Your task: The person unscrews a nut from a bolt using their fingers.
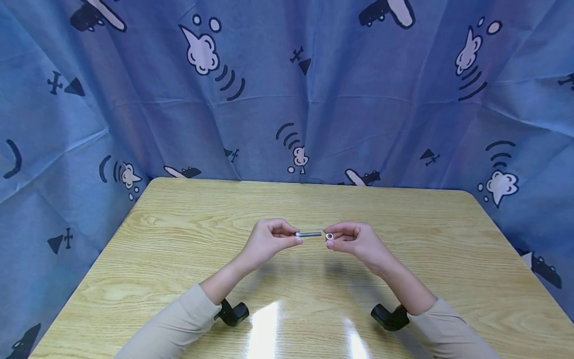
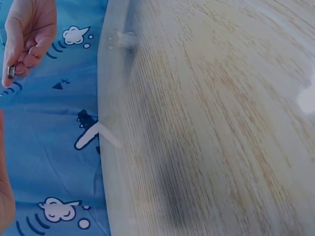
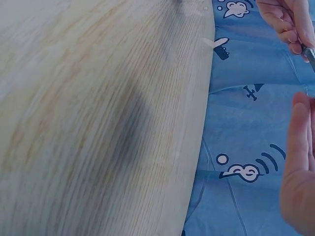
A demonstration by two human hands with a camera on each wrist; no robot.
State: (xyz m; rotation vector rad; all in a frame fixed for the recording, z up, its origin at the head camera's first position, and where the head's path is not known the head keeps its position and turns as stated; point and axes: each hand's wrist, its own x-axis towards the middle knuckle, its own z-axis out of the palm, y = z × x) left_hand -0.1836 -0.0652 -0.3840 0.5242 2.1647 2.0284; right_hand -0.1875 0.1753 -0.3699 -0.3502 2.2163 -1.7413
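Observation:
Between thumb and fingers, my left hand (image 1: 271, 238) pinches a metal bolt (image 1: 310, 234) by its head; the shank points level to the right. Opposite it, my right hand (image 1: 356, 240) pinches a small metal nut (image 1: 329, 237), its hole turned toward the head camera. A narrow gap lies between the bolt's tip and the nut. Both hands are raised over the table. In the left wrist view the nut (image 2: 11, 72) shows edge-on at the right hand's fingertips. The right wrist view catches part of the bolt (image 3: 308, 55) at the frame's edge.
A wood-grain table (image 1: 188, 209) spreads beneath the hands, with bright glare near its front. Behind and beside it hangs a blue printed curtain (image 1: 269, 99). Black wrist cameras (image 1: 234, 314) sit at both sleeve cuffs.

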